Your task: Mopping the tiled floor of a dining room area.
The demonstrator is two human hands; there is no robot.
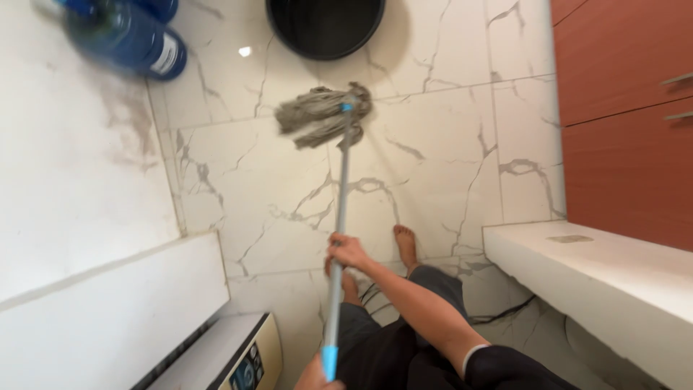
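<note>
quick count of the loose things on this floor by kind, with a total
mop: 1, both hands on its handle, right hand higher, left hand at the blue end
black bucket: 1
blue bottles: 2, blurred, the second only partly in frame
total: 4

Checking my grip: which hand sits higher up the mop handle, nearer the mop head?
The right hand, gripping mid-shaft of the mop handle; the left hand holds its end.

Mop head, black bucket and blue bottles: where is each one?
Mop head [321, 115], head view, on the grey strands.
Black bucket [325, 29], head view, on its dark inside wall.
Blue bottles [133, 36], head view, on the nearer bottle's body.
</note>
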